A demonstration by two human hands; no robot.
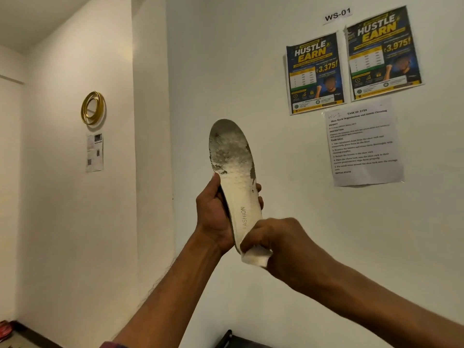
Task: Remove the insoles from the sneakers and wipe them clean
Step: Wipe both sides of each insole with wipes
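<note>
A worn white insole marked FASHION stands upright in front of the wall, its toe end up and stained grey. My left hand grips its middle from behind, thumb on the left edge and fingertips showing past the right edge. My right hand holds a white wipe pressed against the insole's heel end, which it hides. No sneakers are in view.
The white wall ahead carries two posters, a task sheet and a WS-01 label. A gold ring ornament hangs on the left wall. A dark object's edge shows at the bottom.
</note>
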